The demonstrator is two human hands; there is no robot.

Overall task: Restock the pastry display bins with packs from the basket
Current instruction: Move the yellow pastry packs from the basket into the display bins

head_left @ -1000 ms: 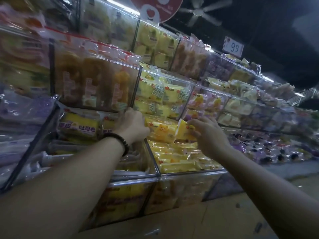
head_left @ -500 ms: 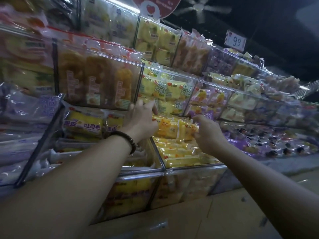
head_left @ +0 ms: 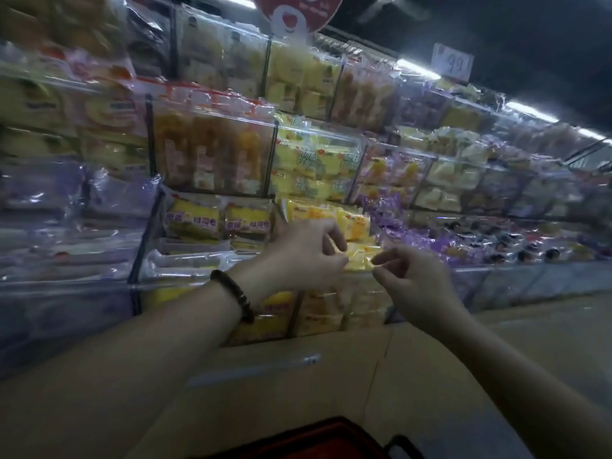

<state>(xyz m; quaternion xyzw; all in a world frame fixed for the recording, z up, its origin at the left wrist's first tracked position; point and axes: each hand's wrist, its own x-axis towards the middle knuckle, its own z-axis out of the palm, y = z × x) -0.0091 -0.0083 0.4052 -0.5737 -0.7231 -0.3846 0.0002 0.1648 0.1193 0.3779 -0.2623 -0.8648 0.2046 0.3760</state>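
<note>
Your left hand [head_left: 304, 256] hovers in front of the clear display bin [head_left: 326, 311], fingers loosely curled with nothing between them. Your right hand [head_left: 419, 283] hangs just beside it, well short of touching, thumb and forefinger near each other but empty too. Both sit just in front of the yellow packs [head_left: 356, 223], which lie in that bin between the toast packs [head_left: 195, 220] on the left and the purple packs [head_left: 430, 243] on the right. A dark beaded bracelet [head_left: 231, 293] circles your left wrist. Down at the bottom edge, the red basket [head_left: 314, 438] shows only its rim; its contents are out of sight.
</note>
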